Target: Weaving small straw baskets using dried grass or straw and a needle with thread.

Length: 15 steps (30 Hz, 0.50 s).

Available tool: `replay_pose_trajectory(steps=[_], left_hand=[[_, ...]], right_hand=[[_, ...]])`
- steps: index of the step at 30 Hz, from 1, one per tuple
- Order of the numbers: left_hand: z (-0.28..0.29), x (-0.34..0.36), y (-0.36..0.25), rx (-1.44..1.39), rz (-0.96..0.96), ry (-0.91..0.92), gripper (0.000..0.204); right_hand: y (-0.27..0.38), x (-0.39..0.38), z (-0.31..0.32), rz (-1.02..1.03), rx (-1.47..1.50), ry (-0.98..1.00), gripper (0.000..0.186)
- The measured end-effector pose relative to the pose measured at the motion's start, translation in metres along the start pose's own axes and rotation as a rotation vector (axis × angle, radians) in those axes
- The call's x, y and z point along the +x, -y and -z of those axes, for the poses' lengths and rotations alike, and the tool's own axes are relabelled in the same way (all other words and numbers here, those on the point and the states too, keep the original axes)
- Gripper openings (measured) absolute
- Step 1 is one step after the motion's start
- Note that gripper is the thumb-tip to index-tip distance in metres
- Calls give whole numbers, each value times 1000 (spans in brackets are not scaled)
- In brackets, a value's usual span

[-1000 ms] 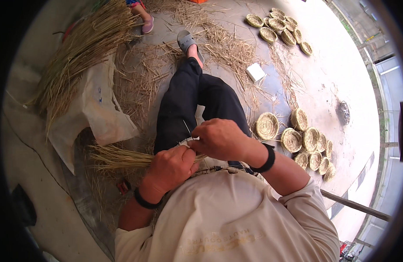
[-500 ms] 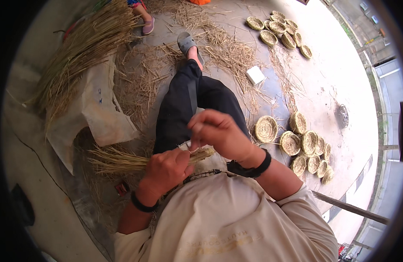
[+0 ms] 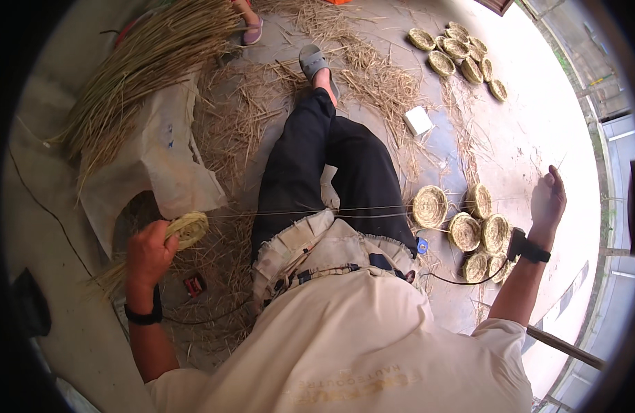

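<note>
Out to the left, my left hand [image 3: 151,255] is closed around a bundle of straw whose front end curls into a small straw coil [image 3: 191,231]. Loose stalks trail behind that fist toward the lower left. From the coil, thin thread [image 3: 372,209] stretches in nearly straight strands across my lap to the right. At its other end my right hand [image 3: 548,201] is raised at arm's length, fingers pinched together on the thread. Whether a needle is in the pinch is too small to tell. A beige apron [image 3: 297,242] covers my lap.
Finished-looking round straw baskets [image 3: 430,206] stand in a group by my right arm, more straw baskets [image 3: 456,48] farther off. A big straw sheaf [image 3: 152,69] lies on a draped sheet [image 3: 149,148] at left. Loose straw [image 3: 242,103] and a white box [image 3: 418,120] are on the floor.
My hands have gone from close together over my lap to wide apart. The left carried the straw leftward; the right swung far right, and the thread now spans between them.
</note>
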State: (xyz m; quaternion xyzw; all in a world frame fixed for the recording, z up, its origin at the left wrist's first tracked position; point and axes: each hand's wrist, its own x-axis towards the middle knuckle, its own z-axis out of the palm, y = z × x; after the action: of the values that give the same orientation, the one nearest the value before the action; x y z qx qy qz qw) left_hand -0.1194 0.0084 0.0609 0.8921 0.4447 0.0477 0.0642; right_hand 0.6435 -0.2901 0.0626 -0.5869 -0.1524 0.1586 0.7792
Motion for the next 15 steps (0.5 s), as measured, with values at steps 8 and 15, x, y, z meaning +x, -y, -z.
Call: replay_pose_trajectory(steps=[8,15], left_hand=[[-20,25,-92,-311,-160,160,20],[-29,52,-183,-681,-314,307,44]], right_hand=[[-8,-43,-80,165,-218,112,29],[-95,-249,-240,-273,-90,1259,47]])
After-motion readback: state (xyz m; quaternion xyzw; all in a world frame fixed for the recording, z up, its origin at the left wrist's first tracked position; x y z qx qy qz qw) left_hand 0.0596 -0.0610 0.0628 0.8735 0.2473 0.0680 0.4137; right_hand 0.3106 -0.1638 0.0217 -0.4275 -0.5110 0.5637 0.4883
